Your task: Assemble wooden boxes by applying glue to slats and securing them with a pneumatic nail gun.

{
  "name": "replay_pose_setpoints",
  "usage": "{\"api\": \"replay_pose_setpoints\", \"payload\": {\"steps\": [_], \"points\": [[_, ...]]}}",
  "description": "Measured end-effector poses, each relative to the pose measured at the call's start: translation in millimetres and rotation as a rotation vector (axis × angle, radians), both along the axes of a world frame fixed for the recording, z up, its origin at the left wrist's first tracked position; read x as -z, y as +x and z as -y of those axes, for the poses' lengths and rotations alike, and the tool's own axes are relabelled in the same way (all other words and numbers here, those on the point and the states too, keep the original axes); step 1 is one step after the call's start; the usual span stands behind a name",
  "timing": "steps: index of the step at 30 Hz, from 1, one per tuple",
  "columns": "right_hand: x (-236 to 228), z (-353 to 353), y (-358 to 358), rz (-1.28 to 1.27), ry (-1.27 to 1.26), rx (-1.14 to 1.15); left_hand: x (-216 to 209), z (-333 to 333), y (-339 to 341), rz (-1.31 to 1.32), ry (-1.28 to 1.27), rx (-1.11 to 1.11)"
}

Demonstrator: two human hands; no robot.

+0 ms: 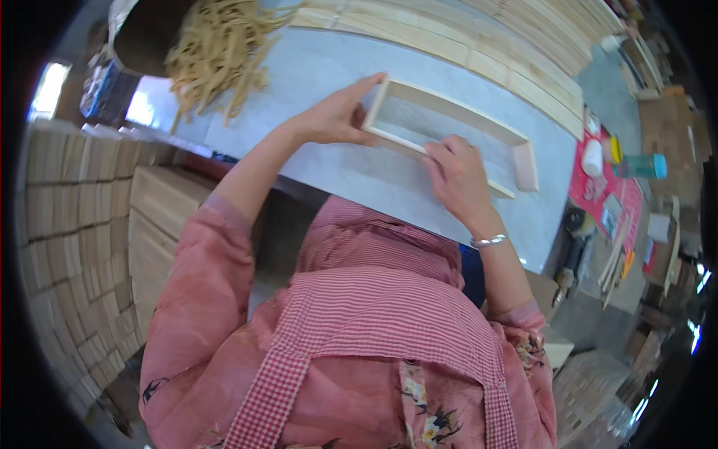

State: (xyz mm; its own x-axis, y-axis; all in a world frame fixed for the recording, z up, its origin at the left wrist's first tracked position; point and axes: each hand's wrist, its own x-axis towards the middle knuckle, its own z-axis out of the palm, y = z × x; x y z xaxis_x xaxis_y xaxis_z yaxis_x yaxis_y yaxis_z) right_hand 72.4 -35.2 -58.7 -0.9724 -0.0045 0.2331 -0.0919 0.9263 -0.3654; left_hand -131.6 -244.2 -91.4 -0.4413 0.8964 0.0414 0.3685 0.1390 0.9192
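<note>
A narrow rectangular frame of pale wood (451, 105) rests on the white marbled table. Its left end is held by my left hand (334, 114), with the thumb and fingers closed round the corner. My right hand (458, 173) grips the frame's near long board (501, 190), fingers bent over its upper edge. At the right, the short end piece (526, 166) joins the far board but stands apart from the near board. The tabletop shows through the middle of the frame. A silver bangle (489, 240) circles my right wrist.
Rows of pale wooden strips (479, 56) line the table's far side. Tangled tan bands (221, 52) lie at the far left. Stacked wood pieces (75, 217) stand left of the table. Beyond its right edge, a white bottle (592, 158) and a teal-lidded jar (645, 166) sit on pink cloth.
</note>
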Motion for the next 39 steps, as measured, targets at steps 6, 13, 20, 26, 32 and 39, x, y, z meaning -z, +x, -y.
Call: {"api": "replay_pose_setpoints", "payload": {"steps": [6, 13, 20, 26, 32, 39], "points": [[-18.1, -78.8, 27.3, -0.300, -0.011, 0.399, -8.9, 4.6, 3.3, 0.061, -0.052, -0.011], [-11.6, -123.6, 65.8, 0.050, -0.324, 0.756, -15.4, -3.1, 11.0, 0.134, -0.095, -0.053], [-6.8, -119.8, 65.6, 0.067, -0.511, 0.706, -18.0, -2.6, 19.5, 0.078, -0.133, -0.120], [1.1, -116.2, 68.6, -0.023, -0.553, 0.704, -17.7, -3.6, 21.6, 0.076, -0.121, -0.126], [1.4, -125.8, 80.5, 0.070, -0.675, 0.575, -18.5, -3.1, 23.4, 0.115, -0.130, -0.138], [-11.0, -133.7, 81.3, 0.208, -0.734, 0.310, -22.1, -5.0, 22.0, 0.114, -0.167, -0.147]]}}
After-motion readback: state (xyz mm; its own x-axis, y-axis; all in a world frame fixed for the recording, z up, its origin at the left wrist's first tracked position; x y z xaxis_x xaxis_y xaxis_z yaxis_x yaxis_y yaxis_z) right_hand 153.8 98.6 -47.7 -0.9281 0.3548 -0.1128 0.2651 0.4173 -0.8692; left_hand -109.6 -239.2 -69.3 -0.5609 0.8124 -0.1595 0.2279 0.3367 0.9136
